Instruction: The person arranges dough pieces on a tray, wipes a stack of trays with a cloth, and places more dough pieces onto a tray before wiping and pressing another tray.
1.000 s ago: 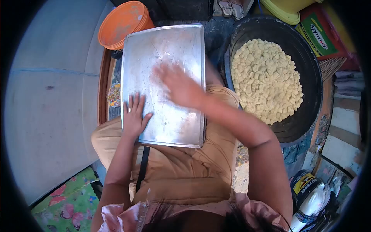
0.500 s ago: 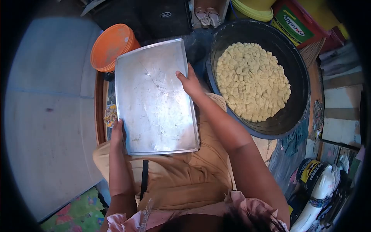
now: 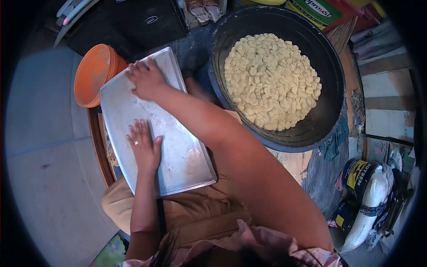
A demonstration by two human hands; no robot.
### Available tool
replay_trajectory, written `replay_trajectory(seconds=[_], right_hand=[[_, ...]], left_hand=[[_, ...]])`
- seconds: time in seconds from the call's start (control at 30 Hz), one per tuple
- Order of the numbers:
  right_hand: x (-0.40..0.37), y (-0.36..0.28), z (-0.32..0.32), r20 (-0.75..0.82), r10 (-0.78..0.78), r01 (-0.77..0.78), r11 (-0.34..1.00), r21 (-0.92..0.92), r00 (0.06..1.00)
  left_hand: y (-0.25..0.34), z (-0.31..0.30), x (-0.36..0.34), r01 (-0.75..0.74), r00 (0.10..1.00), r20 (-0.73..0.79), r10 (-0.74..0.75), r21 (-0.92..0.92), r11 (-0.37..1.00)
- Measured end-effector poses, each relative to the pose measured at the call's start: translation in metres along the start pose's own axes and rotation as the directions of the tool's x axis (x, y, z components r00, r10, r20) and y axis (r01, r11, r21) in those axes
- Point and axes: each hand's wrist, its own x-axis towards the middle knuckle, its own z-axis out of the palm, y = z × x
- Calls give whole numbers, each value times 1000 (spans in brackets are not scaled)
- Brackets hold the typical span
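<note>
A metal baking tray lies tilted across my lap, its far end beside the orange buckets. My left hand, a ring on one finger, rests flat on the tray's middle with fingers spread. Near the tray's far edge my right hand lies palm down, fingers apart. Neither hand grips anything. To the right of the tray, a large black basin holds a heap of small pale dough pieces.
Stacked orange buckets stand at the far left, next to a dark box. Shoes sit at the top. A red and green margarine tub is behind the basin. A black container and white bag lie right.
Both hands have left the tray's side edges and now lie on its surface. The tray has turned and sits lower left in view. The whole view has shifted.
</note>
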Motion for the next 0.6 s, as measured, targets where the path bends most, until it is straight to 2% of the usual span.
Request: replay_trajectory(seconds=[0.03, 0.07, 0.1, 0.17, 0.2, 0.23, 0.27, 0.3, 0.33, 0.37, 0.4, 0.43, 0.47, 0.5, 0.53, 0.57, 0.6], right_hand=[[18, 18, 6, 16, 4, -3, 999, -44, 1000], [34, 40, -5, 128, 168, -161, 985, -60, 977], [40, 63, -29, 236, 326, -312, 945, -94, 916], [8, 119, -94, 278, 491, -545, 823, 164, 825], [-25, 151, -120, 195, 546, -580, 767, 275, 815], [-56, 192, -124, 92, 646, -628, 683, 374, 758], [-97, 263, -96, -53, 648, -544, 678, 494, 759], [-154, 296, -103, -16, 838, -753, 498, 429, 545], [-223, 354, -75, -129, 873, -823, 486, 294, 470], [-295, 395, -54, -103, 910, -893, 415, 176, 403], [-348, 401, -33, 8, 984, -959, 170, 225, 177], [-400, 406, -12, 118, 991, -969, -88, 230, -61], [-422, 380, 26, 166, 983, -976, -109, 189, -78], [-431, 357, 66, 214, 972, -981, -127, 149, -93], [-396, 311, 73, 182, 972, -989, -148, -11, -148], [-370, 288, 65, 245, 959, -988, -152, 24, -142], [-363, 289, 57, 456, 889, -998, -2, -67, -32]], left_hand=[[6, 6, 8, -10, 999, 54, 9, 17, 1000], [7, 4, 14, 30, 998, 59, -30, -12, 999], [9, -4, 20, 72, 995, 68, -69, -42, 997], [19, -20, 37, 111, 992, 71, -101, -148, 983], [24, -30, 49, 106, 993, 66, -94, -219, 970], [30, -41, 62, 102, 994, 62, -88, -286, 953], [51, -49, 82, 1, 1000, -27, -12, -356, 934], [75, -55, 102, -114, 993, -70, 93, -418, 901], [97, -53, 125, -258, 966, -107, 235, -428, 866], [128, -56, 149, -334, 935, -103, 339, -575, 747], [152, -43, 172, -419, 886, -97, 453, -586, 694], [180, -28, 192, -394, 869, -44, 493, -663, 636], [207, -7, 215, -389, 823, 15, 568, -713, 584], [234, 21, 237, -324, 791, 156, 591, -713, 622], [256, 55, 257, -254, 752, 302, 586, -688, 680], [273, 81, 265, -170, 754, 415, 509, -625, 762], [286, 111, 268, -85, 741, 523, 420, -548, 832]])
